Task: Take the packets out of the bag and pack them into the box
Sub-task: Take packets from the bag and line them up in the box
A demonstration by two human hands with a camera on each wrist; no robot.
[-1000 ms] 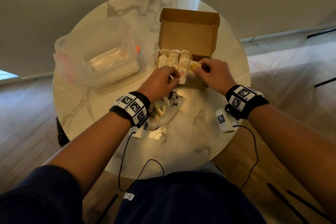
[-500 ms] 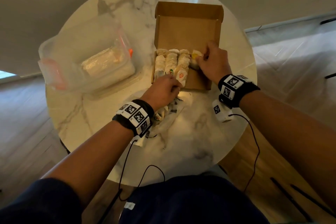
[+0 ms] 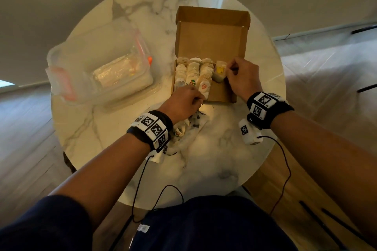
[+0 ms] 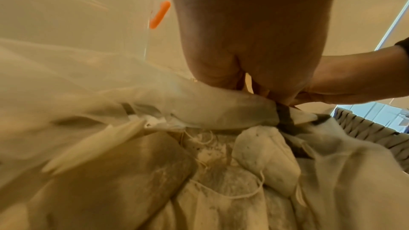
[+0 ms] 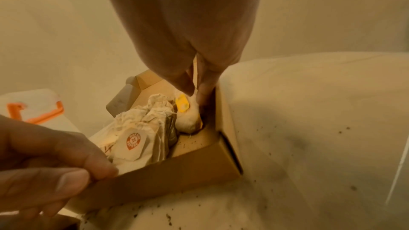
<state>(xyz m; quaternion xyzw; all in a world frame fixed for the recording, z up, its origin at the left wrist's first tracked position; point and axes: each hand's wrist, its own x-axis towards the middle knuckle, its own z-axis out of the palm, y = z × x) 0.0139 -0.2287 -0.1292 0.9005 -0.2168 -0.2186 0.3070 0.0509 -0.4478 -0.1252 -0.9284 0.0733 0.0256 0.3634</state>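
Observation:
An open brown cardboard box (image 3: pixel 212 43) stands mid-table with its lid up. Three rows of pale packets (image 3: pixel 193 73) fill its left side. My right hand (image 3: pixel 228 71) pinches a yellow-tagged packet (image 5: pixel 186 111) that touches the box floor by the right wall, beside the rows. My left hand (image 3: pixel 195 98) pinches the box's front wall (image 5: pixel 177 174) between thumb and fingers. Under my left wrist lies the clear plastic bag (image 3: pixel 195 134), with several more packets (image 4: pixel 265 155) and their strings inside.
A clear plastic container (image 3: pixel 98 67) with orange clips sits at the left of the round marble table (image 3: pixel 214 159). Dark crumbs (image 5: pixel 265 155) dot the tabletop near the box. The table's edge runs close behind my right wrist.
My right hand carried the yellow-tagged packet from the box's front edge deeper into its right side and lowered it. My left hand shifted to the front wall.

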